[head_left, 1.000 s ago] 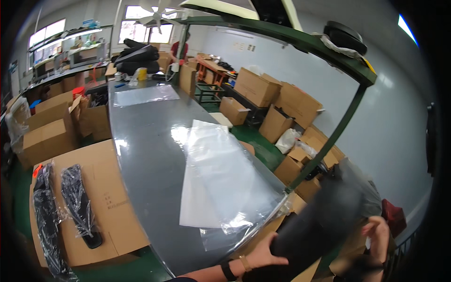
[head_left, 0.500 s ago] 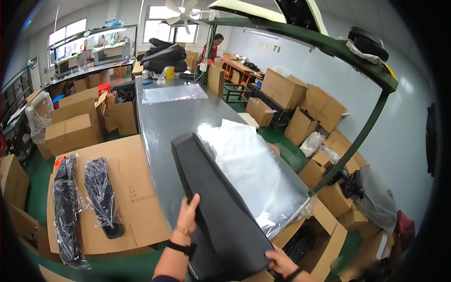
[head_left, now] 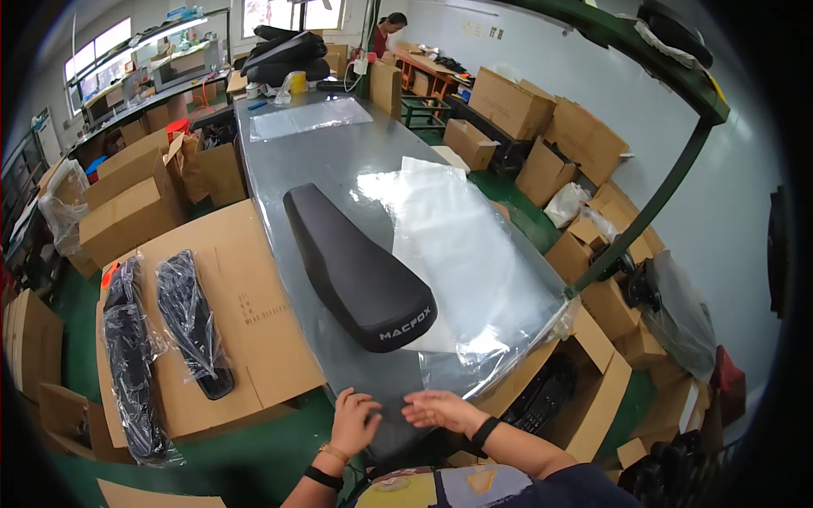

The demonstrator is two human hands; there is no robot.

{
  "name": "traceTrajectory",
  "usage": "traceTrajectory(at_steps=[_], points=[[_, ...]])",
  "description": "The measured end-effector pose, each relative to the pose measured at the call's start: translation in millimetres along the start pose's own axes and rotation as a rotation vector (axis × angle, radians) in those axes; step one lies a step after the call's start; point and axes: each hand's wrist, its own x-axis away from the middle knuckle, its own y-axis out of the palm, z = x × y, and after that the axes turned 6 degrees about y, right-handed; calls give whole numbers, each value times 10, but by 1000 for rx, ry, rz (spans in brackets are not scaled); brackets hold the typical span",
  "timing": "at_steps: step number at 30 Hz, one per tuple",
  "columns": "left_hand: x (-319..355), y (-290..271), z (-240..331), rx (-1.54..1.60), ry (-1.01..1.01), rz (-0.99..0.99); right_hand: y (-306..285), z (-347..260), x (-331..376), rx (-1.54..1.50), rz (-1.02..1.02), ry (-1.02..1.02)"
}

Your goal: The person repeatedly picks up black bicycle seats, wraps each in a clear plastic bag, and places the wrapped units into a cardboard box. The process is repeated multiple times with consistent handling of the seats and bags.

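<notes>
A long black padded seat lies top side up on the grey metal table, its wide end toward me and pale lettering on that end. My left hand is at the table's near edge, empty, with the fingers loosely curved and apart. Beside it, my right hand is stretched toward the left, open and holding nothing. Both hands are apart from the seat. Clear plastic bags lie in a stack to the right of the seat, reaching close to its edge.
Two plastic-wrapped black seats lie on a flat cardboard box at left. An open carton with black parts stands at right. A green frame rises over the table. More black seats are piled at the far end, near another person.
Both hands have let go of the seat, which was tilted up in them and now rests flat on the table. They have drawn together at the near edge. The view has tipped downward.
</notes>
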Motion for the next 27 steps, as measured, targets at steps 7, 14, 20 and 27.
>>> traceTrajectory(at_steps=[7,14,20,27], points=[[-21,99,197,-136,-48,-76,-424,758,465,-60,260,117],[-33,161,254,-219,-64,-75,-688,775,498,-6,232,37],[-106,378,347,-336,-173,-20,-928,560,496,309,46,-4],[-226,733,482,-498,-416,32,-1794,435,692,292,53,-59]])
